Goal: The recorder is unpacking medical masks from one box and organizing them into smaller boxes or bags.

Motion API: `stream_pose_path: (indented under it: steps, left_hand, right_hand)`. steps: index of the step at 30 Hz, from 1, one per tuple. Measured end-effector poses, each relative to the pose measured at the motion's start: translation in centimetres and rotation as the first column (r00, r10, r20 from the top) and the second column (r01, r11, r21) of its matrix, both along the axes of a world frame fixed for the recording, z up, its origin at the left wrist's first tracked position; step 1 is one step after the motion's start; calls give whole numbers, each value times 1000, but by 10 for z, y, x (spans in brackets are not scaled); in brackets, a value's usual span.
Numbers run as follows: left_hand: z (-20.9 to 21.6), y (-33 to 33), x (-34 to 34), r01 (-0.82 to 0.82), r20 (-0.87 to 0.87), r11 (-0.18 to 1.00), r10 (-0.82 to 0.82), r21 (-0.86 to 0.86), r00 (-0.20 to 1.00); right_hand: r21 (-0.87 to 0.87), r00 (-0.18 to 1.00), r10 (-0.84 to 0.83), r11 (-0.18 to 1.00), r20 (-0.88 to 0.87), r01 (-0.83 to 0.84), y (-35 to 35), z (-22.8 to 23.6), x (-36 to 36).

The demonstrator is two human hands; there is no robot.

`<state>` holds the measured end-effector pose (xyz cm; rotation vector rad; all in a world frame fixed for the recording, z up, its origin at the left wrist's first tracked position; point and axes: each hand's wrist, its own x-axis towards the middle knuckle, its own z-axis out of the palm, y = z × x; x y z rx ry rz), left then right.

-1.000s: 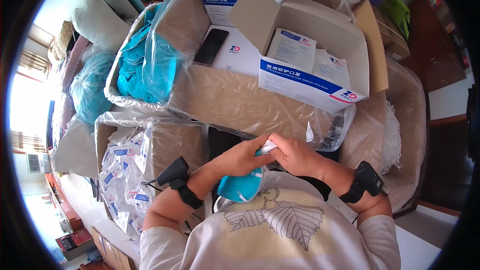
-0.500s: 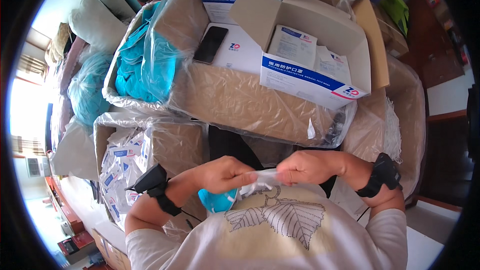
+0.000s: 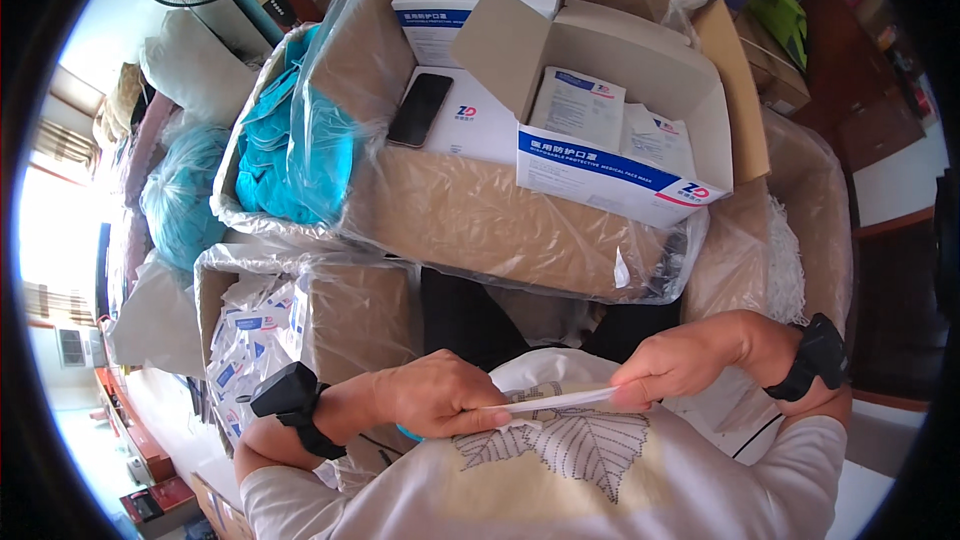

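Note:
A white elastic strap (image 3: pixel 560 400) is stretched nearly straight between my hands, in front of my shirt. My left hand (image 3: pixel 440 395) is closed on its left end. The right end is pinched in my right hand (image 3: pixel 668 370), between thumb and fingers. Below my left hand only a sliver of a teal face mask (image 3: pixel 408 433) shows; the rest is hidden by that hand and wrist. Whether the strap joins the mask cannot be seen now.
Ahead, an open white box (image 3: pixel 610 175) of packaged masks stands on a plastic-lined carton (image 3: pixel 500 215). A phone (image 3: pixel 421 110) lies on a white box beside it. Teal masks (image 3: pixel 290 160) fill a bag-lined container to the left; a nearer carton holds packets (image 3: pixel 245 340). White straps (image 3: pixel 786 260) hang at right.
My hands have moved apart and nearer my body, pulling the strap longer and tauter. The teal mask, largely visible before, is now almost covered by my left hand.

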<state>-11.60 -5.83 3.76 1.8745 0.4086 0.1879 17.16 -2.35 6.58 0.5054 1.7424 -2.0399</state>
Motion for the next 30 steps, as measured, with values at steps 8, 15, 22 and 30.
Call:
stream_pose_path:
  steps: [8,15,22,30]
  left_hand:
    - [-6,2,-12,-44,-41,996,41,-81,998]
    - [-14,4,-13,-134,-48,935,125,-329,991]
    - [-34,-18,-59,-492,-203,710,457,-503,866]
    - [-49,9,-18,-503,-75,616,585,-606,807]
  right_hand:
    - [-27,994,-75,997,83,77,7,3,22]
    - [-80,986,-85,992,144,97,15,-12,32]
    - [573,933,-54,801,355,-172,23,-12,84]
    - [-148,771,-636,765,-21,627,9,-65,-15]
